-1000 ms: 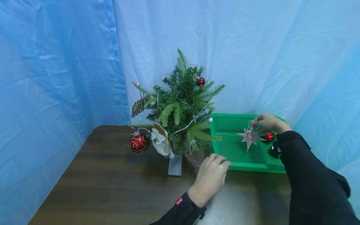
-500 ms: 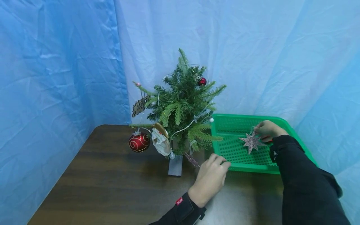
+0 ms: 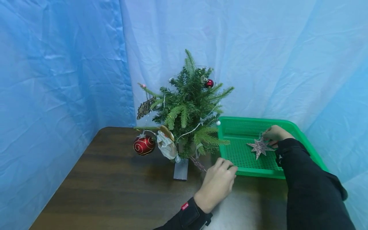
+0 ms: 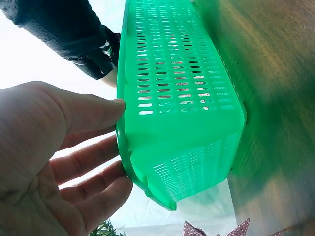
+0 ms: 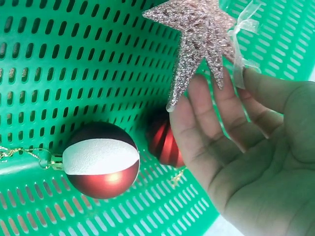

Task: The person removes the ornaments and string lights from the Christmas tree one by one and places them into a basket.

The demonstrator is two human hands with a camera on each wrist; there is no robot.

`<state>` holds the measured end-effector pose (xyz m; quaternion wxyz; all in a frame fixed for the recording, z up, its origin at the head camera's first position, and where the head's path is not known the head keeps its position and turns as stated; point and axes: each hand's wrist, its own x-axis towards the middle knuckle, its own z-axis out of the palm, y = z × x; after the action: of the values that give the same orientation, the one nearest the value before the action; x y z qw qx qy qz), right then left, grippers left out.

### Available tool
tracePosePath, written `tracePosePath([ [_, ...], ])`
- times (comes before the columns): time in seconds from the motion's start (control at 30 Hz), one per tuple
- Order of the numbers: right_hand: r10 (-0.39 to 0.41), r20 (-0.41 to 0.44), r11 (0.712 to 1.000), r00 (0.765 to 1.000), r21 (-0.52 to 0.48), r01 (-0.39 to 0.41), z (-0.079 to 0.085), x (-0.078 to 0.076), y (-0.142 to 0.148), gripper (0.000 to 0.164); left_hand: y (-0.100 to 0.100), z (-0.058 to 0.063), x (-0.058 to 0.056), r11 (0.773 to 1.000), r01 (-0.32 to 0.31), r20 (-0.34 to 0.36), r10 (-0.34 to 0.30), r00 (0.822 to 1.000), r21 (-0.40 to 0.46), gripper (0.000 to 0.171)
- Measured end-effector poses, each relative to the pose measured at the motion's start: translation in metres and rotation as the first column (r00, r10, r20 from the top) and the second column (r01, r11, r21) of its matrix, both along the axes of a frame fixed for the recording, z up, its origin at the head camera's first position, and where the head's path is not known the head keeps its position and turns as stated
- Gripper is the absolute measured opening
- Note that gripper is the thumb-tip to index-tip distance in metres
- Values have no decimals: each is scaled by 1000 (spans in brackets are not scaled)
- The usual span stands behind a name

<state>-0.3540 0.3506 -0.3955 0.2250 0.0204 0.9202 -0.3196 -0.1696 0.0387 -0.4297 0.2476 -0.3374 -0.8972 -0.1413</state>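
A glittery pink star ornament (image 3: 260,147) with a sheer ribbon bow (image 5: 241,34) is in the green plastic basket (image 3: 258,173). My right hand (image 3: 275,133) holds it near the bow, thumb at the ribbon and fingers behind the star's points in the right wrist view. Below in that view lie a red, white and black bauble (image 5: 102,158) and a ridged red bauble (image 5: 167,142), partly hidden by the fingers. With thumb and fingers on either side, my left hand (image 3: 217,183) grips the basket's near left rim, seen close in the left wrist view.
Left of the basket stands a small Christmas tree (image 3: 187,108) on a grey foot (image 3: 180,170). A red swirl bauble (image 3: 144,145), an angel ornament (image 3: 166,145) and a wooden sign (image 3: 146,108) hang on it. Blue curtains (image 3: 72,64) enclose the brown table (image 3: 115,195).
My right hand has moved slightly down and right with the star, lower over the basket floor, now covering the ridged red bauble in the head view. My left hand stays at the rim.
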Motion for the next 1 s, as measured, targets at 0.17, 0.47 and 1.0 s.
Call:
tracePosePath([
  [0.17, -1, 16, 1000, 1000, 10, 1, -3, -3, 4, 50, 0, 1, 1, 1000, -1, 0, 1, 1000, 1, 20],
  [0.47, 8, 38, 1000, 999, -28, -7, -6, 2, 5, 50, 1, 1, 1, 1000, 3, -6, -3, 1000, 4, 21],
  [1.0, 35, 118, 998, 992, -52, -29, -15, -2, 2, 51, 0, -1, 1, 1000, 6, -5, -6, 1000, -2, 22],
])
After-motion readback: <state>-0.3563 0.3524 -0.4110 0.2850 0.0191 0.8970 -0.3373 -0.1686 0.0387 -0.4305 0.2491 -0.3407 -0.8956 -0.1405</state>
